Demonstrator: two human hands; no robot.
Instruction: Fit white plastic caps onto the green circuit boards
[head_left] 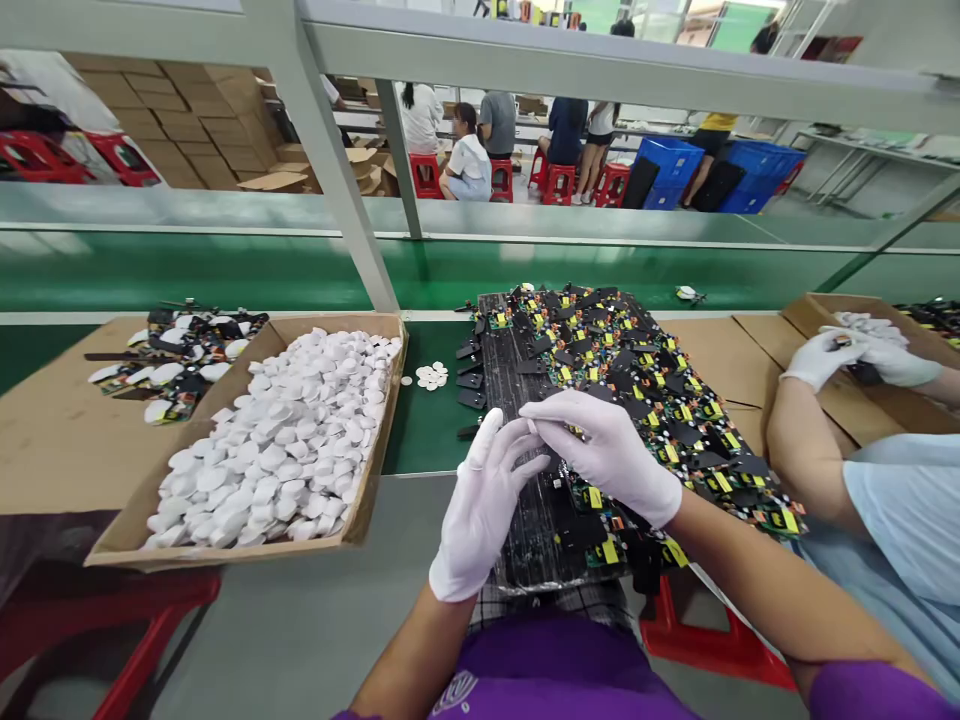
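Both my hands wear white gloves and meet over a black tray [517,400] heaped with small circuit boards [637,370] that carry yellow and green parts. My left hand [484,500] has its fingers stretched upward and apart. My right hand [607,450] curls its fingers toward the left hand's fingertips in a pinch; what it pinches, if anything, is too small to make out. A cardboard box [375,450] full of white round caps [277,440] lies to the left of my hands.
A few loose white caps [431,375] lie on the green belt [225,270]. More boards and caps [176,355] sit on cardboard at the far left. A co-worker's gloved hands [862,355] work at the right. Red stools stand below; people sit in the background.
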